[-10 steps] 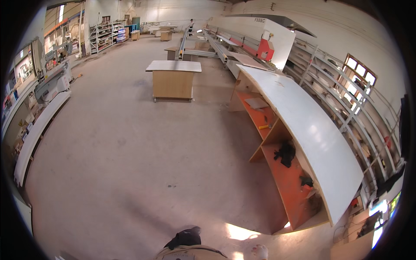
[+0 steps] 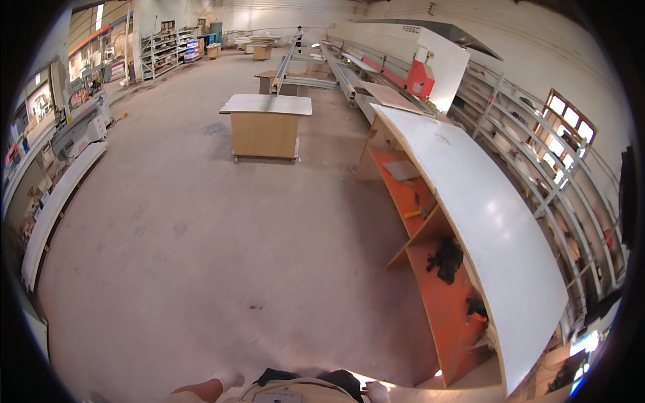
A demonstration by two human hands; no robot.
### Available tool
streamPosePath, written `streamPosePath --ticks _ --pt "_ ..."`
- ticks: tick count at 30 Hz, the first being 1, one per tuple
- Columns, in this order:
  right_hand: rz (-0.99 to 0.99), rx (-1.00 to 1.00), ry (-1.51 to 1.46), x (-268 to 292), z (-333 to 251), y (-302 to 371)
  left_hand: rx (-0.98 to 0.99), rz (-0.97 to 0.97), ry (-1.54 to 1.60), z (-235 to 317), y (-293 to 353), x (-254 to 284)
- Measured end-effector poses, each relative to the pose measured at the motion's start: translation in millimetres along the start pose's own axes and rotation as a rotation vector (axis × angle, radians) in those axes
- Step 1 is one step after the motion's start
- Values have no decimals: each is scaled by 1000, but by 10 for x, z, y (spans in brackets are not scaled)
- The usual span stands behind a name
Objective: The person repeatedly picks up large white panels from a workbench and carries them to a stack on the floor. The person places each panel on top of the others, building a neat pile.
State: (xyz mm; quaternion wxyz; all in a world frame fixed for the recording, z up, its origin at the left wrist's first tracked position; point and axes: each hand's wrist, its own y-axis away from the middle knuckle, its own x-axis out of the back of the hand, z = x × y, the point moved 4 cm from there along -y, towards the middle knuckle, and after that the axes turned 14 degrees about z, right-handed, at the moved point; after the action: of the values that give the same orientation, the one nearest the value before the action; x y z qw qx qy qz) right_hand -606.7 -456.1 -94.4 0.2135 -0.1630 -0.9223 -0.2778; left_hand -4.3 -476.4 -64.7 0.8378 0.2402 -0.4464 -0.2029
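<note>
My left hand (image 2: 230, 378) shows low in the picture, left of my body, below an orange-brown sleeve. It is over the concrete floor and touches nothing that I can see; blur hides its fingers. My right hand (image 2: 376, 391) is at the bottom edge, right of my dark trouser leg, partly cut off. Its fingers are too small and smeared to read. Nearest to it is a long white-topped workbench (image 2: 490, 208) with orange shelves (image 2: 433, 295) beneath. On these lie a dark bundle (image 2: 445, 260), a yellow-handled tool (image 2: 415, 214) and a pale board (image 2: 402, 170).
A wooden cart (image 2: 265, 134) with a white top stands ahead. Beyond it are long machine rails (image 2: 342, 77) and a white and red machine (image 2: 430, 60). A distant person (image 2: 299, 37) stands by the rails. Machinery (image 2: 80, 127) lines the left, metal racks (image 2: 537, 168) the right.
The cart and workbench sit slightly lower in view. My left hand has come into sight at the bottom. My right hand has shifted left in view, closer to my body.
</note>
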Motion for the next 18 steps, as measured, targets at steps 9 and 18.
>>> streamPosePath --ticks 9,18 --pt "-258 518 934 395 -595 -1303 508 310 1129 1299 -1288 710" --pt "-254 653 1217 859 -2904 -3231 13 1332 527 3740 -2232 3654"
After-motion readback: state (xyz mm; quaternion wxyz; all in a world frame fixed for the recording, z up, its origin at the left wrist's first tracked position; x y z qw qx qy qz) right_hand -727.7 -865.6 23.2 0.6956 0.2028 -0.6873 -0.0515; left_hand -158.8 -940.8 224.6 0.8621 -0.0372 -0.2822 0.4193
